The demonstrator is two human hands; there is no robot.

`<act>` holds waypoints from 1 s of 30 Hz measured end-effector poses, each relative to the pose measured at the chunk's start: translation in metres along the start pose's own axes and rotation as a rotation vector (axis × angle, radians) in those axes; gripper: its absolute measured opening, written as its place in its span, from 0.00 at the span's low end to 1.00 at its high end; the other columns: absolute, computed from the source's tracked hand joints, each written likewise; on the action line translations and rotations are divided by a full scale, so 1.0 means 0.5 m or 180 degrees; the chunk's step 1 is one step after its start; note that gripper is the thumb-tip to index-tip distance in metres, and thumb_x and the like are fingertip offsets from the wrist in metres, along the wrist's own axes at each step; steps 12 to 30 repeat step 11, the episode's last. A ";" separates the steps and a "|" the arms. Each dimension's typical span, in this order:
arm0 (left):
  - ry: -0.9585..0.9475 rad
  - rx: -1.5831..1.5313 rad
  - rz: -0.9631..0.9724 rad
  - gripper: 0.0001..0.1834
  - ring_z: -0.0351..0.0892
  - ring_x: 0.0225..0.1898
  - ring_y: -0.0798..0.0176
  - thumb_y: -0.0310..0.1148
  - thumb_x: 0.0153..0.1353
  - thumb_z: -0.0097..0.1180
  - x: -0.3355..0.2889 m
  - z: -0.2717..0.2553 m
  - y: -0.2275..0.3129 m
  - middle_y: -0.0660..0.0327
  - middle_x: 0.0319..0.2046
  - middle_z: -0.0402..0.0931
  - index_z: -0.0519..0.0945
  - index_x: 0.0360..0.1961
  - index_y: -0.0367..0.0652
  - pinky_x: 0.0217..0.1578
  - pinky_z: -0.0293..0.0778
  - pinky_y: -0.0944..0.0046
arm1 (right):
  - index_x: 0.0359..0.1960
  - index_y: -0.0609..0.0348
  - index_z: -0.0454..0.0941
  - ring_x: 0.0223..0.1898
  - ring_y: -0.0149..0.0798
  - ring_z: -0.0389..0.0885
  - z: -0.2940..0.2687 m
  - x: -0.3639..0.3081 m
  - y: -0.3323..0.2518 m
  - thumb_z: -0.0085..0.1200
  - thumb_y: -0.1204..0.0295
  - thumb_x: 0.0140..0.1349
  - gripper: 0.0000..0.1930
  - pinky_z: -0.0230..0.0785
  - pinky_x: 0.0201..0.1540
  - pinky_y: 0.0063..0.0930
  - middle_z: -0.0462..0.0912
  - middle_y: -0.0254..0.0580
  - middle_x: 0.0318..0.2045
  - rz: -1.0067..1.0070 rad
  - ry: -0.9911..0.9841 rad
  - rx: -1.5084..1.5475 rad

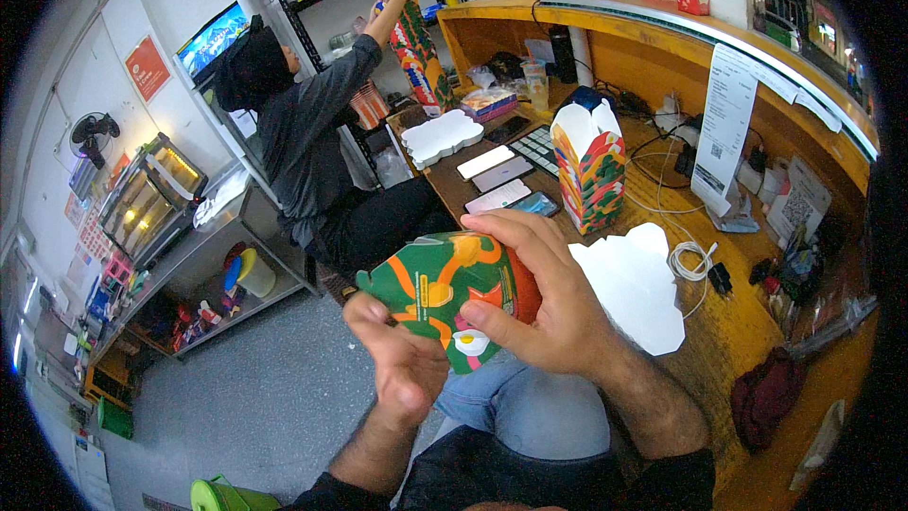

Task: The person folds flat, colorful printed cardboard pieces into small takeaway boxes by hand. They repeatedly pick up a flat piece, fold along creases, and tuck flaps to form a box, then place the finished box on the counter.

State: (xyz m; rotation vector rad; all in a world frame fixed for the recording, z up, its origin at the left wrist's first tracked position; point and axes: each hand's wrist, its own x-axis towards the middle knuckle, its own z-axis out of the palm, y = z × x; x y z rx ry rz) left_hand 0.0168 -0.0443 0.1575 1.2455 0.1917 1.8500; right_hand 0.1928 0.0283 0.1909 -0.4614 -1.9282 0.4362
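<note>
Above my lap I hold a paper takeaway box (pixel 437 289), green with orange, red and white patterns. My right hand (pixel 549 298) grips it from the right, thumb across the printed face and fingers over the upper edge. At its lower left edge, my left hand (pixel 402 360) has its thumb up and its other fingers curled, partly hidden behind the box. On the desk beyond stands a stack of nested takeaway boxes (pixel 588 170) with white flaps raised. To the right of my hands lie flat white box blanks (pixel 636 289).
A co-worker (pixel 312 123) sits at the left, reaching up to a tall stack of patterned boxes (pixel 416 52). Phones (pixel 498 194), a keyboard (pixel 537 149), more white blanks (pixel 442 137) and a coiled white cable (pixel 692 262) lie on the desk (pixel 724 360). A green bucket (pixel 232 495) stands on the floor.
</note>
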 end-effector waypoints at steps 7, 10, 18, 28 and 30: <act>0.0498 0.0370 -0.1320 0.60 0.70 0.77 0.47 0.35 0.63 0.78 0.022 -0.026 0.022 0.48 0.76 0.67 0.49 0.86 0.41 0.77 0.67 0.42 | 0.76 0.57 0.70 0.75 0.59 0.71 -0.020 0.005 -0.022 0.78 0.55 0.58 0.46 0.61 0.77 0.54 0.75 0.54 0.71 0.0004 -0.0009 -0.0412; 0.0421 0.0413 -0.1200 0.61 0.70 0.77 0.48 0.30 0.64 0.77 0.039 -0.012 0.022 0.49 0.76 0.68 0.46 0.88 0.44 0.77 0.68 0.44 | 0.77 0.52 0.69 0.79 0.59 0.66 -0.025 0.002 -0.016 0.77 0.54 0.58 0.46 0.57 0.80 0.57 0.73 0.53 0.73 -0.0028 -0.0057 -0.0460; 0.0460 0.0517 -0.1120 0.63 0.70 0.77 0.47 0.33 0.64 0.78 0.036 -0.011 0.019 0.49 0.76 0.67 0.45 0.88 0.47 0.77 0.68 0.42 | 0.78 0.51 0.69 0.81 0.59 0.64 -0.024 0.001 -0.013 0.77 0.54 0.58 0.47 0.55 0.82 0.58 0.73 0.53 0.74 -0.0020 -0.0076 -0.0385; 0.0460 0.0517 -0.1120 0.63 0.70 0.77 0.47 0.33 0.64 0.78 0.036 -0.011 0.019 0.49 0.76 0.67 0.45 0.88 0.47 0.77 0.68 0.42 | 0.78 0.51 0.69 0.81 0.59 0.64 -0.024 0.001 -0.013 0.77 0.54 0.58 0.47 0.55 0.82 0.58 0.73 0.53 0.74 -0.0020 -0.0076 -0.0385; 0.0460 0.0517 -0.1120 0.63 0.70 0.77 0.47 0.33 0.64 0.78 0.036 -0.011 0.019 0.49 0.76 0.67 0.45 0.88 0.47 0.77 0.68 0.42 | 0.78 0.51 0.69 0.81 0.59 0.64 -0.024 0.001 -0.013 0.77 0.54 0.58 0.47 0.55 0.82 0.58 0.73 0.53 0.74 -0.0020 -0.0076 -0.0385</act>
